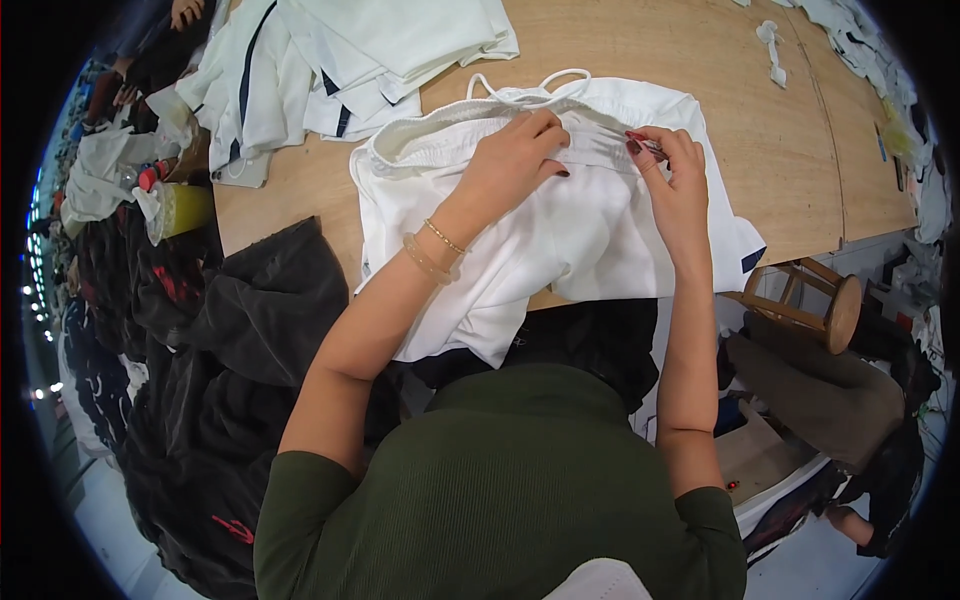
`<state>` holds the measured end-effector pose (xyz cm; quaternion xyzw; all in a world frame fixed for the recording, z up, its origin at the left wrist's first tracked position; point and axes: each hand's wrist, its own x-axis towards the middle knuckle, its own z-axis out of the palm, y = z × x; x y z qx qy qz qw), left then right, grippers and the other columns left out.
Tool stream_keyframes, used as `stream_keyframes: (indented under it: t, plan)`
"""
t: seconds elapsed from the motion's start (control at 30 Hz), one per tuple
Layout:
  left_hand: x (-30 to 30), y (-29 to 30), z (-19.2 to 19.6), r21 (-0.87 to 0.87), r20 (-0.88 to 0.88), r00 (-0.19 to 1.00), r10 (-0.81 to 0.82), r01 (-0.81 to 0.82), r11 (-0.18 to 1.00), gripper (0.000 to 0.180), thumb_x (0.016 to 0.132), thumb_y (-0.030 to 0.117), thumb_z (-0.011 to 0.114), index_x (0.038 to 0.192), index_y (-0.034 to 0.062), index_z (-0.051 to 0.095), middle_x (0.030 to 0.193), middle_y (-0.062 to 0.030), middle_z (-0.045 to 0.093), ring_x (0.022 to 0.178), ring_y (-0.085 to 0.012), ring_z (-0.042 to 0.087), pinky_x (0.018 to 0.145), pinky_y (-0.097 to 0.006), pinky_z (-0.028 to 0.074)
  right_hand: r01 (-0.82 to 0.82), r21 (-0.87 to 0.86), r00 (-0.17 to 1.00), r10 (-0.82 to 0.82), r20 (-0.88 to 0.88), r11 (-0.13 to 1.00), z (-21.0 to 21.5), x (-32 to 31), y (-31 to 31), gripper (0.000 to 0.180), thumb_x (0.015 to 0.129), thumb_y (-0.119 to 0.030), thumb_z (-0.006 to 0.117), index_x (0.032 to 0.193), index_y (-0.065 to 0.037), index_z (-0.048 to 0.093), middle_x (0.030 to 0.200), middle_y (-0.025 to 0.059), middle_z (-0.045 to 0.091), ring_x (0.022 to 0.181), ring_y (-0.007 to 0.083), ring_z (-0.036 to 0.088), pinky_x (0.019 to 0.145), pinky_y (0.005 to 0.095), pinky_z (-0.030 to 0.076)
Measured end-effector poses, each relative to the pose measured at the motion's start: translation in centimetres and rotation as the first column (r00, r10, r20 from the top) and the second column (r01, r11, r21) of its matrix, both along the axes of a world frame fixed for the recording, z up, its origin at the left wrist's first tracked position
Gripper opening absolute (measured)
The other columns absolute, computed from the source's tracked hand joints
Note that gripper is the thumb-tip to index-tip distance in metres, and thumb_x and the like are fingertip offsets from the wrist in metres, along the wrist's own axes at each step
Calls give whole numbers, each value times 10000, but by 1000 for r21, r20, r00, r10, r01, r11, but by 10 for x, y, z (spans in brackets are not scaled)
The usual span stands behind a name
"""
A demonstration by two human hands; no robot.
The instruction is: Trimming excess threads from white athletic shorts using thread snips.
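Observation:
White drawstring pants [600, 230] lie at the near edge of the table, waistband away from me, with part of the cloth hanging over the edge. Their gathered elastic waistband [420, 145] gapes at the left, and a white drawstring [535, 97] loops out at the top. My left hand [520, 160] is closed on the waistband near its middle, fingers curled over the fabric. At the right part of the waistband, my right hand [675, 170] pinches a small reddish, metallic tool [652, 148]; the fingers hide most of it, so its kind is unclear.
A wooden table [620, 40] carries a stack of white garments [390, 50] at the far left. Dark garments [270, 300] are heaped at my left, near a cup of yellow drink [183, 210]. To the right stands a wooden stool [843, 312]. Another person's hand [185, 12] shows far left.

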<state>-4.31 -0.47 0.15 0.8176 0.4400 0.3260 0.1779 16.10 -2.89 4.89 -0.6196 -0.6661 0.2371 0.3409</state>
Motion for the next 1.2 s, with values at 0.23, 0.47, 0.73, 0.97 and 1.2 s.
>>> stream_keyframes:
  t: [0.23, 0.47, 0.73, 0.97, 1.2]
  plan:
    - [-1, 0, -1, -62, -36, 999, 7, -9, 998, 57, 796, 80, 634, 852, 74, 622, 917, -16, 591, 838, -227, 597, 690, -333, 497, -29, 46, 993, 24, 113, 999, -3, -3, 0, 234, 760, -225, 716, 958, -105, 685, 826, 19, 513, 838, 211, 438, 778, 332, 372]
    - [1, 8, 3, -152, -31, 999, 33, -37, 988, 82, 844, 80, 566, 888, 58, 632, 906, -59, 625, 861, -278, 598, 709, -372, 492, -105, 169, 953, 51, 297, 980, -17, -7, 9, 188, 726, -265, 735, 862, -139, 698, 780, -15, 499, 825, 182, 439, 745, 338, 293]
    - [1, 9, 3, -139, -41, 998, 47, -52, 989, 92, 856, 107, 552, 871, 62, 630, 860, -59, 620, 847, -264, 606, 685, -379, 495, -186, 199, 902, 88, 422, 962, -17, -19, 16, 174, 728, -264, 731, 826, -124, 698, 786, -11, 519, 825, 179, 444, 729, 344, 289]
    - [1, 10, 5, -158, -47, 998, 42, -49, 986, 97, 863, 108, 547, 878, 63, 631, 864, -58, 620, 855, -261, 604, 687, -379, 494, -205, 208, 892, 95, 443, 956, -16, -23, 17, 176, 725, -261, 733, 818, -116, 698, 792, -8, 527, 829, 181, 446, 730, 346, 292]
    - [-2, 11, 4, -194, -14, 1000, 28, -31, 980, 110, 863, 101, 543, 911, 34, 614, 887, -96, 628, 824, -311, 599, 697, -393, 483, -154, 195, 919, 68, 387, 969, -23, -18, 14, 176, 727, -262, 736, 817, -117, 697, 790, -10, 523, 825, 185, 440, 733, 338, 295]
